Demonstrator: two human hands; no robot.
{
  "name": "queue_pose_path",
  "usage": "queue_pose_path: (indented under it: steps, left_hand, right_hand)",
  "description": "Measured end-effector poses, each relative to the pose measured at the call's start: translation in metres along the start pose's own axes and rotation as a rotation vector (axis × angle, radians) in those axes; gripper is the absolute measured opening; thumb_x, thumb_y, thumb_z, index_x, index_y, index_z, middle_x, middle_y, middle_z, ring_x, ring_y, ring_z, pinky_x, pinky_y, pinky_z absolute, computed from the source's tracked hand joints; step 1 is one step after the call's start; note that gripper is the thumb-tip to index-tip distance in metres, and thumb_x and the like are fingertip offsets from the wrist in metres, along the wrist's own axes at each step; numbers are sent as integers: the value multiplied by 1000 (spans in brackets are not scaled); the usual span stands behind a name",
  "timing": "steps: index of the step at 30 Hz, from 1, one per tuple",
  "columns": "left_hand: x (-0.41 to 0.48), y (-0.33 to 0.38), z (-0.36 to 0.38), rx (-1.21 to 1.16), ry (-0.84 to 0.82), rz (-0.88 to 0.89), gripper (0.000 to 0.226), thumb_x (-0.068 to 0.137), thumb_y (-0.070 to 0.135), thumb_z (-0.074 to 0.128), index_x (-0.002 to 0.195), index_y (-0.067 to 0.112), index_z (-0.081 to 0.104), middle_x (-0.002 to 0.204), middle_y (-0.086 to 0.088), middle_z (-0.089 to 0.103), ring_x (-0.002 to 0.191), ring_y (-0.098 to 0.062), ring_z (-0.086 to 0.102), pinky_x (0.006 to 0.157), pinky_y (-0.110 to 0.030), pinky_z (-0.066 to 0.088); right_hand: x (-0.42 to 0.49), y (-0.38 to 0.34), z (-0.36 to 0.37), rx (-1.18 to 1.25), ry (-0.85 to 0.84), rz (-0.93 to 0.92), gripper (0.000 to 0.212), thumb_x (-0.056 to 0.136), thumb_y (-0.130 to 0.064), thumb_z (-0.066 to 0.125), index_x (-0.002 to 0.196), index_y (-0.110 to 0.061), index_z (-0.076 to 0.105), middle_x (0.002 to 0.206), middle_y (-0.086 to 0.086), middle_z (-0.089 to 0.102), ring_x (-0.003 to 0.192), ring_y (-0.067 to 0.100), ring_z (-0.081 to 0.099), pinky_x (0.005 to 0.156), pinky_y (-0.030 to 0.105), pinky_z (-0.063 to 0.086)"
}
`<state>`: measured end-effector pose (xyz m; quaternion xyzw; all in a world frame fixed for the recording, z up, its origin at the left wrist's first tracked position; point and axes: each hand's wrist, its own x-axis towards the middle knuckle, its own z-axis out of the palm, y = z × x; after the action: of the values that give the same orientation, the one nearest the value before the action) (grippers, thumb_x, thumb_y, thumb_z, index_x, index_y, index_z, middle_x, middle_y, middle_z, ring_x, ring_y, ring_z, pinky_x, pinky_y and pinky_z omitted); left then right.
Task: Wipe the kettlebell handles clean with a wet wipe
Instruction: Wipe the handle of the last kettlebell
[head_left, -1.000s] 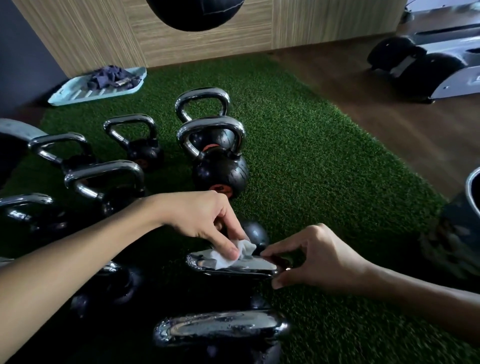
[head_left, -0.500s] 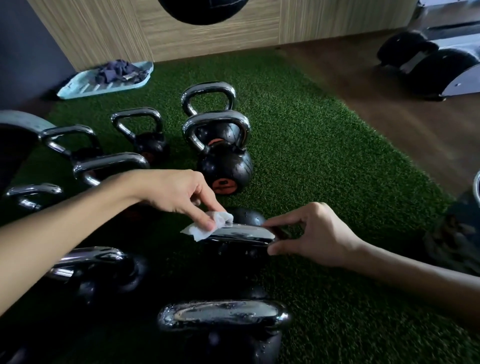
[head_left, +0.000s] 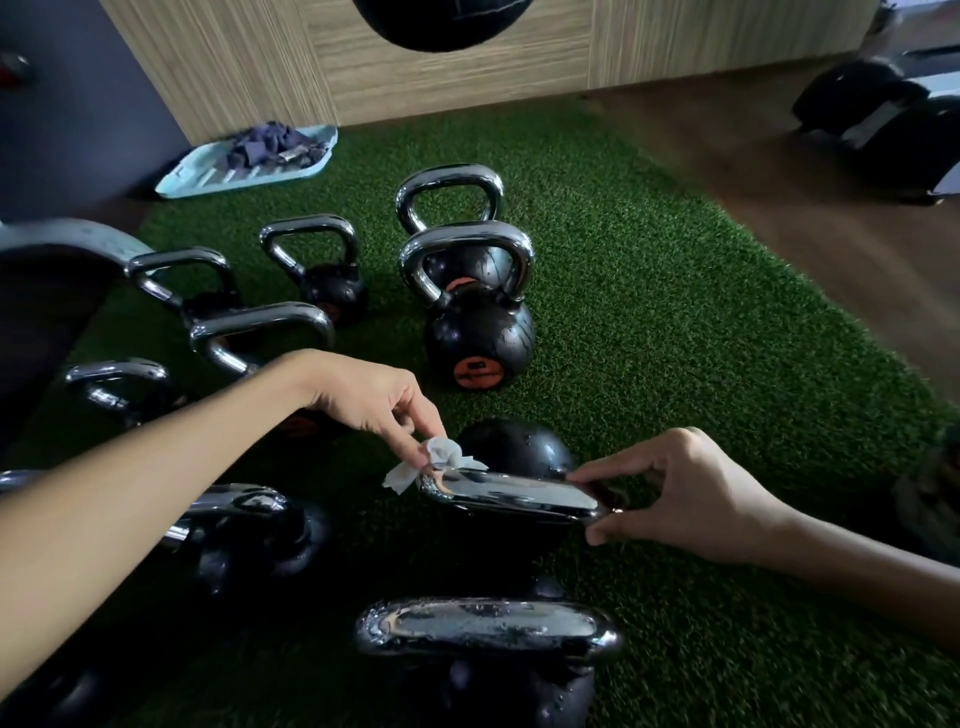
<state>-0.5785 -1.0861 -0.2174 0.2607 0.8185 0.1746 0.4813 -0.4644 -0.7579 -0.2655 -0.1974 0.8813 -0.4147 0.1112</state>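
Several black kettlebells with chrome handles stand on green turf. My left hand (head_left: 379, 410) pinches a crumpled white wet wipe (head_left: 434, 460) against the left end of the chrome handle (head_left: 511, 493) of the middle kettlebell (head_left: 514, 447). My right hand (head_left: 675, 493) grips the right end of that same handle between thumb and fingers. A wet-looking handle (head_left: 488, 626) of the nearest kettlebell lies just below. A larger kettlebell (head_left: 475, 332) with an orange label stands behind.
More kettlebells (head_left: 311, 270) line the left side of the turf (head_left: 675, 322). A light blue tray (head_left: 249, 163) with dark cloth sits by the wooden wall. Dark equipment (head_left: 883, 109) rests on the wood floor at the far right. A black ball (head_left: 441, 23) hangs at the top.
My left hand has slid the wipe leftward along the handle, from its middle to its left end. My right hand has stayed on the right end.
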Motion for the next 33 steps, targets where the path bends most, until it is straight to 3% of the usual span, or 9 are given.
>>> queue_pose_path:
  steps: [3,7,12,18,21,24,27,30,33]
  left_hand:
    - [6,-4,-2,14,-29,-44,31,83,53,77,113,47,74,128,-13,63,82,-27,35,78,-41,30]
    - [11,-9,-3,27,-36,-81,30,87,49,74,117,52,70,127,-11,65,79,-29,35,76,-39,33]
    - [16,-11,-15,144,14,-145,47,75,75,70,118,59,66,119,-15,69,78,-26,38,71,-40,34]
    - [-9,6,-36,-27,685,-19,23,90,34,74,113,36,77,76,29,68,64,1,55,66,-15,38]
    - [-14,8,-24,-421,904,91,19,81,37,77,99,34,79,73,21,68,61,4,51,60,-14,38]
    - [-15,12,-9,-644,981,114,25,68,51,77,91,41,79,77,19,69,68,0,50,64,-20,38]
    - [-14,23,2,-761,1033,158,15,72,40,75,87,39,80,83,21,72,76,-1,52,70,-23,39]
    - [-16,36,14,-765,1036,215,19,72,43,76,90,39,81,93,12,73,81,-2,54,71,-24,39]
    - [-16,45,18,-814,1081,270,12,70,41,75,80,36,81,80,12,75,68,5,57,64,-21,38]
  right_hand:
    - [-2,1,1,-10,-3,-21,49,57,-51,93,101,-56,73,102,-41,66,88,-16,67,76,12,55]
    - [-3,-2,-1,-29,-27,-19,49,66,-34,94,112,-37,77,109,-24,70,62,-23,58,58,0,42]
    - [15,-3,-8,-57,-30,-10,52,65,-47,91,114,-45,73,113,-26,71,84,-6,72,76,16,57]
    - [71,-9,-20,-125,40,-5,51,64,-62,83,113,-50,73,98,-14,79,82,15,74,73,35,59]
    - [98,-17,-26,-131,66,19,45,71,-46,89,114,-39,76,101,-13,78,83,7,71,75,25,57]
    - [107,-26,-32,-125,-4,53,45,68,-41,92,110,-34,79,96,-7,79,78,9,69,63,15,47]
    - [95,-37,-33,-188,88,18,62,63,-49,92,120,-33,74,121,-14,73,92,-11,64,85,9,47]
    - [88,-62,-25,-45,244,-71,81,66,-50,91,139,-32,61,134,-24,55,63,-29,50,70,-3,40]
    - [101,-79,-12,71,363,-93,68,68,-44,91,130,-30,69,129,-17,67,96,-22,59,85,-2,41]
